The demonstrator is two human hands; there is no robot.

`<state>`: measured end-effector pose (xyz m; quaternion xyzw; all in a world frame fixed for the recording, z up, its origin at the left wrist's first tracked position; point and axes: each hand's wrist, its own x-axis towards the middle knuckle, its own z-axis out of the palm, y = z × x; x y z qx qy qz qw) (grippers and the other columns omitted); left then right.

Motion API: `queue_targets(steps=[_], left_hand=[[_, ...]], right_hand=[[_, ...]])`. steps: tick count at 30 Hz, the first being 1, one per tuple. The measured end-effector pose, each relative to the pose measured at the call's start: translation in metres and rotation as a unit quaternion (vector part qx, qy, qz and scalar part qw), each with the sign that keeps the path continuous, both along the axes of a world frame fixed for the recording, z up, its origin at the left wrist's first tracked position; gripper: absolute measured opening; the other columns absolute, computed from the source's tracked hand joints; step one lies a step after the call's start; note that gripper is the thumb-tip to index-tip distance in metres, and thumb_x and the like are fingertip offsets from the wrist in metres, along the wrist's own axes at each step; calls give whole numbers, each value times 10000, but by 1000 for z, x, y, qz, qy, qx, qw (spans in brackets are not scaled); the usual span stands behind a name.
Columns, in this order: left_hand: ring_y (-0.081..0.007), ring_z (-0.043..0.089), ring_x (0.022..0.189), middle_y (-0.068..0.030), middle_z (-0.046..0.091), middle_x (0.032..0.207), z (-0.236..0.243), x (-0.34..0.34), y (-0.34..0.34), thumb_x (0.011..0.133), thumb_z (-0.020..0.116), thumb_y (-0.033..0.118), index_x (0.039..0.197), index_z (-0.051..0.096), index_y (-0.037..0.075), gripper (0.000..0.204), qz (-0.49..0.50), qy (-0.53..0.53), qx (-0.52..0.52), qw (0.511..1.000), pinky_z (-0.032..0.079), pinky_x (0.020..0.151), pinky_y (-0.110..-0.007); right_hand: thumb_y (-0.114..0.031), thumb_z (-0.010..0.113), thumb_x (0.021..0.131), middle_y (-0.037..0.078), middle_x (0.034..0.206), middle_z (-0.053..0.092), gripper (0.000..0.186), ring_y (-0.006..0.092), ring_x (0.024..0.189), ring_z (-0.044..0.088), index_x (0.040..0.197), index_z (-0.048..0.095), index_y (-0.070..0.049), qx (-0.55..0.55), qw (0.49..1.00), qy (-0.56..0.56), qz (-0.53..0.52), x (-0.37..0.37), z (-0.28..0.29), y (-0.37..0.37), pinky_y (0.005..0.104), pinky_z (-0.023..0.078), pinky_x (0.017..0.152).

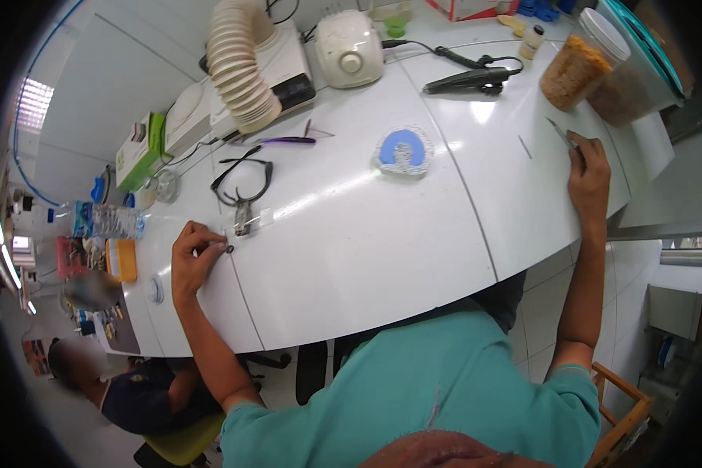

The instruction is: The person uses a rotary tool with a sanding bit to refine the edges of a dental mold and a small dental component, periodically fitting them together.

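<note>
My left hand (198,257) is closed in a pinch at the bench's left part, on something too small to make out. A small dark round piece (229,249) is by its fingertips, beside a small clear-and-metal item (243,220). My right hand (586,179) grips a slim pointed metal tool (560,131) at the right side. A thin rod (525,147) lies left of that hand. A white cast with a blue horseshoe-shaped part (404,145) sits mid-bench. Black glasses frames (264,179) and purple-armed eyewear (287,140) lie behind my left hand.
A ribbed hose (242,70), white control box (349,48), black handpiece (466,81) and tubs (569,74) line the bench's back. A green box (139,152) and bottles (93,220) are left. A seated co-worker (152,394) is at lower left. A wooden stool (624,398) is lower right.
</note>
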<state>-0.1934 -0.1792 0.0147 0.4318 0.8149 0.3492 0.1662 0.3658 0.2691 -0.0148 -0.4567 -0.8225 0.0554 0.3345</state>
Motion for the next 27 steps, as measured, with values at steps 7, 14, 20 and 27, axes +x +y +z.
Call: queue_targets(steps=[7,14,20,27], left_hand=[[-126,527,840,-12,562,957,10,10,-4,818,789,-40,891,760,20,99,-30,-44,24,998,405,734,-278],[-146,526,962,-12,522,994,40,57,50,1023,809,219,967,597,129,238,-209,-295,297,884,430,874,-312],[-155,549,1054,3,542,1089,73,129,228,1152,668,221,1327,599,121,212,-253,-483,342,766,455,909,-323],[-160,720,1101,0,718,1164,64,165,373,1144,682,190,1362,672,98,237,-230,-534,390,714,578,897,-292]], right_hand=[[16,713,1001,180,1091,687,330,369,981,695,1316,788,-48,-25,999,40,-23,8,-1,1,437,576,911],[-5,786,974,149,1079,704,314,333,985,707,1286,798,-38,111,991,42,60,-18,26,-3,439,580,921],[-73,816,977,120,1142,726,294,292,1122,684,1268,781,-40,87,962,-27,256,-137,58,16,429,524,987],[-81,751,992,119,1191,708,257,291,1241,647,1246,778,-61,40,947,-171,269,-197,18,51,451,470,1036]])
